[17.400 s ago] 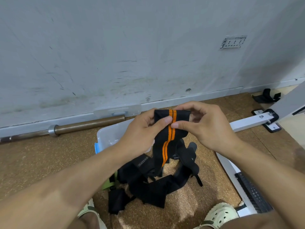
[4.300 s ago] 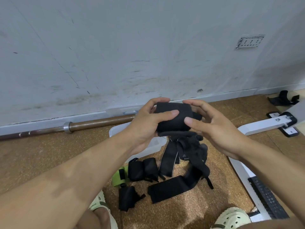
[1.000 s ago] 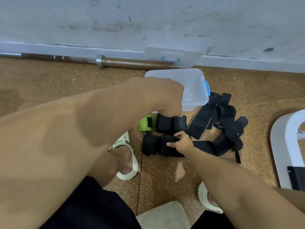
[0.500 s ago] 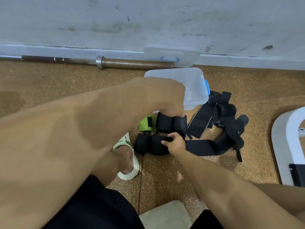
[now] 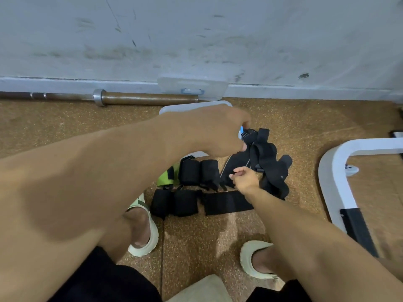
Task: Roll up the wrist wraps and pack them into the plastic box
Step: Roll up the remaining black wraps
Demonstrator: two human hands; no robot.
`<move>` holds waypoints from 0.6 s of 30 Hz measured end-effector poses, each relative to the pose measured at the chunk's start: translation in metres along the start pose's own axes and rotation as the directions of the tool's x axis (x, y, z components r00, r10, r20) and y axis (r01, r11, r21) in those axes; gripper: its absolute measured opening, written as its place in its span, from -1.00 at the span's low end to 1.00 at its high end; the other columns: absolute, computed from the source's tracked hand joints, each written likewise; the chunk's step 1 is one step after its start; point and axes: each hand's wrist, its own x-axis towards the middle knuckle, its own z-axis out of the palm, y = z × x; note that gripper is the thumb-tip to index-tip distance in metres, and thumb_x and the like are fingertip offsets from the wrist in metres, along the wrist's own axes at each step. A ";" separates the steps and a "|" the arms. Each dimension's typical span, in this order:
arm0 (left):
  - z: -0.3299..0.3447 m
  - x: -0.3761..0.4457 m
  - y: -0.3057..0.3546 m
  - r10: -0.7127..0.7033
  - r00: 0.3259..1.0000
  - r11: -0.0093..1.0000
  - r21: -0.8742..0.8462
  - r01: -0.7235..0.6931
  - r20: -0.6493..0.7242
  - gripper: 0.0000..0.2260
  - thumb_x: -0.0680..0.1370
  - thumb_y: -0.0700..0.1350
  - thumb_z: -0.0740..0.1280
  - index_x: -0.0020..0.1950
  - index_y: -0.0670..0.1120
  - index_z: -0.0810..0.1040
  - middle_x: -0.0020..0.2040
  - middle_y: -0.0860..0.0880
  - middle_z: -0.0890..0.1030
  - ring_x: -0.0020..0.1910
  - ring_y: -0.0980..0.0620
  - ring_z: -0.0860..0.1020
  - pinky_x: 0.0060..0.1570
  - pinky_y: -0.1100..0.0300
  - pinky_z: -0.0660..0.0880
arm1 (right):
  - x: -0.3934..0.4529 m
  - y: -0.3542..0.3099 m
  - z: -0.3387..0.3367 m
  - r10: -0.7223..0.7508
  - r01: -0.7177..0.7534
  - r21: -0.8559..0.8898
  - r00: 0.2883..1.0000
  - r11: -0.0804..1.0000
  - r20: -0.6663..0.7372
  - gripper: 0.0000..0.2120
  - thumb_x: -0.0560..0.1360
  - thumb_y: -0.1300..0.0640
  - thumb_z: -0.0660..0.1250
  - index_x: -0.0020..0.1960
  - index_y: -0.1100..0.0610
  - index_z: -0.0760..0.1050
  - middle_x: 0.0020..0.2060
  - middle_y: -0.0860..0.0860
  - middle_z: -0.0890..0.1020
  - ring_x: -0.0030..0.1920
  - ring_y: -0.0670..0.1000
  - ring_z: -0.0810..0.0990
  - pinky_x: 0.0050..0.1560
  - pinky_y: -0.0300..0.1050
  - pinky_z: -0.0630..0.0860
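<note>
Wrist wraps, black elastic fabric, tangled in a loose heap (image 5: 268, 162) on the speckled brown cork-like floor (image 5: 305, 127), just right of the translucent plastic box (image 5: 196, 105); I judge them light, soft and floppy, grippy rather than slick, not fragile; best taken at a free strap end and rolled from there. Four rolled black bundles (image 5: 185, 188) lie in two pairs beside a green rolled wrap (image 5: 166, 177); one flat black strip (image 5: 226, 202) lies unrolled in front. Left hand (image 5: 218, 131) reaches across the box, fingers curled at a strap end at the top of the heap; whether it pinches, I cannot tell. Right hand (image 5: 244, 178) hovers at the heap's near edge, fingers loosely curled, holding nothing I can see.
</note>
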 end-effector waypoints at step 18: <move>0.024 0.038 0.036 -0.021 0.969 0.978 0.205 -0.031 0.246 -0.50 0.64 0.08 0.32 0.55 0.05 0.31 0.37 0.00 0.53 0.35 -0.07 0.47 0.36 -0.03 0.40 | -0.014 0.030 -0.086 -0.274 0.396 -0.689 0.918 0.606 0.287 -0.79 0.56 0.37 0.25 -0.01 0.11 0.57 -0.12 0.01 0.64 -0.06 0.06 0.57 -0.06 -0.19 0.51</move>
